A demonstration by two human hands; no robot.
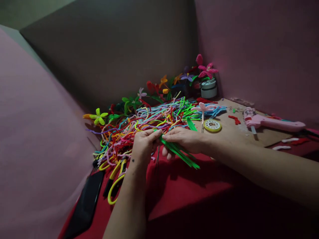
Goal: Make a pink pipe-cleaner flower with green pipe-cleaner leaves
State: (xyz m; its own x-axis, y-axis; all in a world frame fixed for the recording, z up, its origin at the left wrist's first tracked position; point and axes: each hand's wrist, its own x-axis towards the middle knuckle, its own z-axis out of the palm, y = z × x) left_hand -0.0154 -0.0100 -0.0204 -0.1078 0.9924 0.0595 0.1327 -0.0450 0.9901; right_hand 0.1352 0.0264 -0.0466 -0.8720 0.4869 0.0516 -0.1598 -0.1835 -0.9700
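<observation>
Both of my hands meet over the front of the red cloth, gripping a bundle of green pipe cleaners (179, 153). My left hand (146, 142) pinches the bundle's upper end between thumb and finger. Beside it, my right hand (185, 139) is closed round the same stems, whose loose ends slant down to the right. Just behind the hands spreads a tangled heap of pipe cleaners (149, 116) in many colours. A pale pink pipe-cleaner flower (203, 108) stands beyond my right hand, next to a green leaf-like loop (191, 123).
A pink glue gun (274, 122) lies on a brown board (234, 132) at right, near a round yellow-rimmed dial (212, 125). Yellow-handled scissors (116, 189) and a black phone-like slab (86, 202) lie at left. Several finished flowers (99, 117) line the back wall.
</observation>
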